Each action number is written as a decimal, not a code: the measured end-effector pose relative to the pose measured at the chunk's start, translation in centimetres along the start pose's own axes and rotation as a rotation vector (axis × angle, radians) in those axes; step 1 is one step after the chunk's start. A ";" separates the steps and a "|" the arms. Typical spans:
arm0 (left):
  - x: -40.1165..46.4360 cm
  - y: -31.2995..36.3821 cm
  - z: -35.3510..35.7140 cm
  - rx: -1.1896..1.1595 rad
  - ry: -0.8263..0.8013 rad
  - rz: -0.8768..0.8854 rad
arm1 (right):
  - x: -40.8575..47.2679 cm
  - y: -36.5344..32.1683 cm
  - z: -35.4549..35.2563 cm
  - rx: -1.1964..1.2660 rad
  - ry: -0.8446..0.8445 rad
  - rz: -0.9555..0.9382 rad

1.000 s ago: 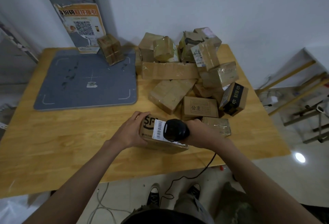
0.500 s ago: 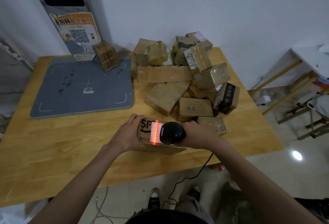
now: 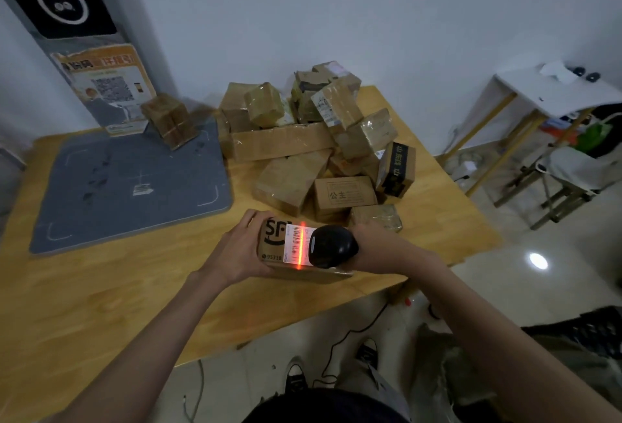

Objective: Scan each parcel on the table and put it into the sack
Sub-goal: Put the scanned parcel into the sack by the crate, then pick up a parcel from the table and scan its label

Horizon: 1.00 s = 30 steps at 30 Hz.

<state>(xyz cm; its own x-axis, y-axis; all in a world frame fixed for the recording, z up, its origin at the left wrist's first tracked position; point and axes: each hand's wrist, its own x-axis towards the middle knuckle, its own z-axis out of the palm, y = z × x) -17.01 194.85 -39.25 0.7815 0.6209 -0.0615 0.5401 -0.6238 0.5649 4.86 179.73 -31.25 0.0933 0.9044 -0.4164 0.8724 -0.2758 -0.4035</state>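
Resting on the near table [image 3: 101, 305] edge, the parcel [image 3: 272, 247] is being gripped at its left end by the left hand [image 3: 235, 254]; the scanner [image 3: 331, 246] is being clasped by the right hand [image 3: 373, 247], its red line crossing the label [image 3: 298, 247].

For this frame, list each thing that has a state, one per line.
SF parcel: on the table, label up, red scan line across its barcode
scanner: lit, aimed at the label
left hand: grips the parcel's left end
right hand: grips the scanner
parcel pile: heaped on the table
lone parcel: tilted, at the grey mat's far edge
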 end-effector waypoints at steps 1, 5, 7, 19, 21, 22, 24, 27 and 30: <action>0.3 0.6 0.1 0.005 -0.012 0.020 | -0.7 0.5 0.1 0.016 0.015 0.032; 2.0 3.6 1.1 0.018 -0.071 0.114 | -4.5 3.0 0.5 0.192 0.155 0.136; 3.0 5.5 2.0 0.022 -0.113 0.155 | -7.0 4.7 0.8 0.267 0.217 0.222; 6.6 20.5 13.1 0.006 -0.401 0.395 | -22.7 15.8 8.5 0.992 0.790 0.844; 6.4 23.2 15.7 -0.008 -0.467 0.435 | -25.0 17.1 10.4 1.097 0.819 0.881; 6.3 24.4 17.0 -0.018 -0.502 0.449 | -26.1 17.7 11.3 1.127 0.828 0.903; 5.6 26.7 19.8 -0.048 -0.571 0.462 | -28.4 18.9 13.1 1.148 0.837 0.954; 4.4 29.6 24.0 -0.057 -0.639 0.433 | -31.6 20.6 16.0 1.209 0.872 1.019; 3.2 32.0 27.9 -0.036 -0.696 0.346 | -34.3 22.2 18.8 1.243 0.906 1.106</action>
<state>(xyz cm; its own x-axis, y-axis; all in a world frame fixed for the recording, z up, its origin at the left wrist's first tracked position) 11.52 163.62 -44.34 0.9266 -0.0546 -0.3721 0.2282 -0.7048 0.6717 12.03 136.47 -41.24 0.8424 -0.0576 -0.5358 -0.5022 -0.4446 -0.7417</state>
